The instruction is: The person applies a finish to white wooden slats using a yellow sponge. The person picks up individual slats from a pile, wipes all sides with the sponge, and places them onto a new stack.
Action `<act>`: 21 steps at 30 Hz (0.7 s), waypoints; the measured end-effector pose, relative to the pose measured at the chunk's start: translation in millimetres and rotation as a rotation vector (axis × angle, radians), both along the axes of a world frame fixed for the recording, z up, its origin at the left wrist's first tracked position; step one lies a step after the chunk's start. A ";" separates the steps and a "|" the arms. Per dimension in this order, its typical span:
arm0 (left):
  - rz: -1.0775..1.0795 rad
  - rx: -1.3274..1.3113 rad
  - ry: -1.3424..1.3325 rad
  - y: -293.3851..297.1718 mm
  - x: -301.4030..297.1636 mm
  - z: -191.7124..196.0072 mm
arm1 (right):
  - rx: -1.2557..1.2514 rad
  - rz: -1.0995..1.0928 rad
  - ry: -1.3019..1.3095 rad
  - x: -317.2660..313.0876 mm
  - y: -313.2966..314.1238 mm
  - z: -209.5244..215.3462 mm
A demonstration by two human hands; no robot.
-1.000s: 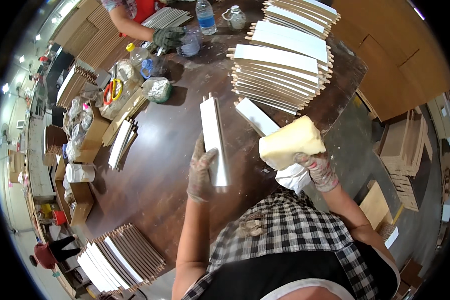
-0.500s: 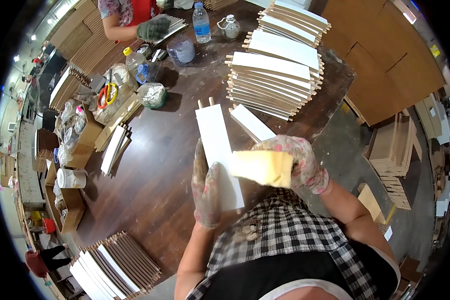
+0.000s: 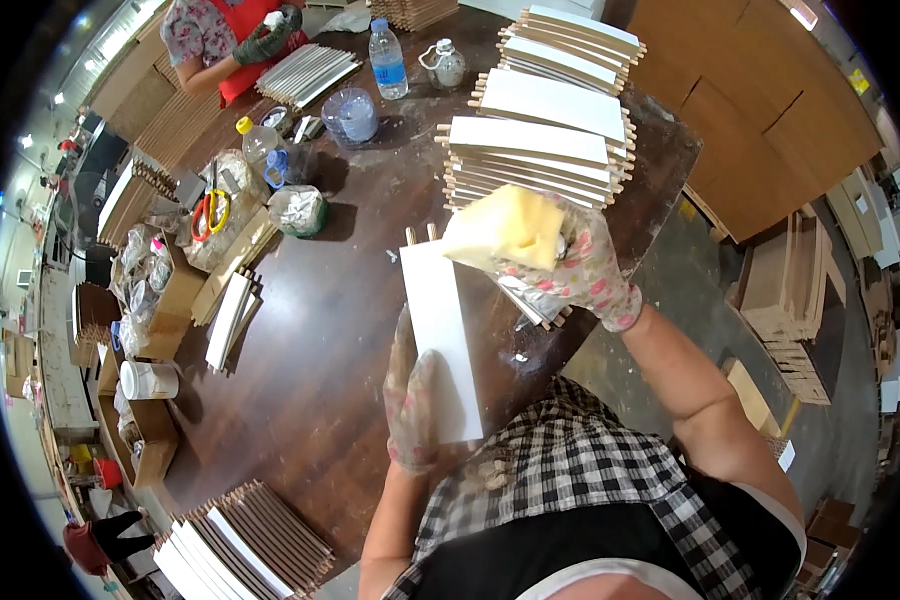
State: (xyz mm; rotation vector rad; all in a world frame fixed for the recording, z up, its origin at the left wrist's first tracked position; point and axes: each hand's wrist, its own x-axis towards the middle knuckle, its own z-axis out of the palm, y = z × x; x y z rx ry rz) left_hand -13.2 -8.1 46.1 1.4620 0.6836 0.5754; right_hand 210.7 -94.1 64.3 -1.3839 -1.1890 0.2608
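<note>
My left hand [image 3: 411, 405], in a stained floral glove, grips the left edge of a white board [image 3: 442, 330] near its lower end, thumb across its face. Two wooden pegs stick out of the board's far end. In my right hand [image 3: 592, 268], also in a floral glove, is a folded yellow cloth [image 3: 505, 225]. The cloth is at the board's far right corner and overlaps it in the picture; whether it touches I cannot tell. Another white board [image 3: 530, 303] with pegs lies partly hidden beneath my right hand.
Stacks of white pegged boards [image 3: 530, 140] stand at the far right of the brown table [image 3: 300, 420]; another stack [image 3: 240, 540] is near left. Bottles [image 3: 389, 65], jars and scissors [image 3: 210, 213] sit at the far left. A co-worker's gloved hand [image 3: 265, 42] is beyond.
My right hand has moved the yellow cloth away from me, from the board's middle right side to its far end. The co-worker's hand has lifted off the far stack of strips.
</note>
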 end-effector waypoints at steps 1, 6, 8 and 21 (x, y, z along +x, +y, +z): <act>0.012 0.039 0.002 1.4 1.8 0.7 | 0.029 0.016 0.002 -4.1 -1.5 -3.1; 0.075 0.304 0.004 19.2 10.9 -21.5 | 0.160 0.398 -0.045 -27.1 -20.8 -38.6; 0.116 0.529 0.005 31.2 11.1 -40.0 | 0.135 0.344 -0.065 -52.6 -36.0 -34.5; 0.019 -0.366 -0.365 5.9 28.9 -19.3 | 0.512 0.429 1.117 -49.5 -64.1 -14.7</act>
